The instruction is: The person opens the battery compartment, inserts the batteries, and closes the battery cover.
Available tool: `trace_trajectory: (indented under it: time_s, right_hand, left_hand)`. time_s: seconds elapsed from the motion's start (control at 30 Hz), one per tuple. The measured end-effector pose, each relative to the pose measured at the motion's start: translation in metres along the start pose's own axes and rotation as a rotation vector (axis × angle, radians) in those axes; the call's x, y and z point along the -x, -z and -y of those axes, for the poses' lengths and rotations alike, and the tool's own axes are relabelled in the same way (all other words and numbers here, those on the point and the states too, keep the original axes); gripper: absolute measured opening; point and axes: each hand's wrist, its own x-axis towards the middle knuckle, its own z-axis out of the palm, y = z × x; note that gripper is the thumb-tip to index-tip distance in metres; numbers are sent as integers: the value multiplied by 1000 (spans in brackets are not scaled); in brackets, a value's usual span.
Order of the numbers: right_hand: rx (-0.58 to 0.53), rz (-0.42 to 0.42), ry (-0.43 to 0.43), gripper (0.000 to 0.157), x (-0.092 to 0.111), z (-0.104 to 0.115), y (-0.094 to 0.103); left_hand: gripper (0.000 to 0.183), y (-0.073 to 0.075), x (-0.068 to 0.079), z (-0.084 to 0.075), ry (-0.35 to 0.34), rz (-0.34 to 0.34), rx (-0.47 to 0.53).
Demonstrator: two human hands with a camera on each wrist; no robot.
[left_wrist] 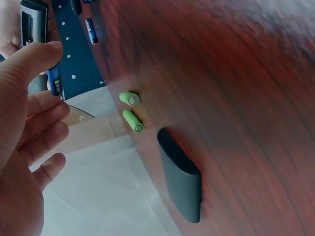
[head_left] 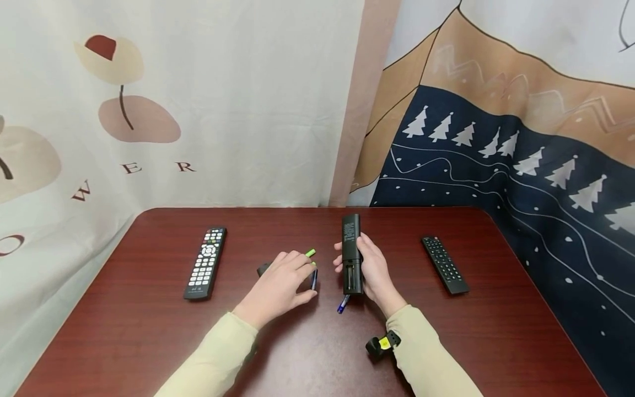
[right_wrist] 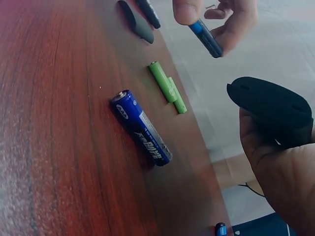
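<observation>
My right hand (head_left: pixel 378 270) grips a black remote control (head_left: pixel 351 240), its back turned up and its battery compartment (head_left: pixel 352 277) uncovered at the near end. To the left of it, my left hand (head_left: pixel 280 284) pinches a blue battery (left_wrist: pixel 55 81) between thumb and fingers, apart from the remote. Under and beyond the left hand lie a dark battery cover (left_wrist: pixel 182 182) and two green batteries (right_wrist: pixel 162 81), partly hidden in the head view. A blue AAA battery (right_wrist: pixel 141 129) rests on the table just below the held remote.
On the left of the brown table (head_left: pixel 149 342) lies a larger remote (head_left: pixel 205 264) with white buttons. A slimmer black remote (head_left: pixel 445 264) lies on the right. Another blue battery (right_wrist: pixel 221 229) shows at the right wrist view's lower edge. Printed curtains (head_left: pixel 248 110) hang behind the table.
</observation>
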Motion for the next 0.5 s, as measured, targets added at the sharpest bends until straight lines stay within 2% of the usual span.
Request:
trace_trajectory:
  time_s: [0.27,0.5]
  right_hand:
    - [10,4,2,47,-1,0,-2]
    - [5,0,7,46,-1,-1,-3]
  left_hand:
    - [40,-1,-6,-6,-22,-44,10]
    - [37,-2,-11,-13,-18,-44,30]
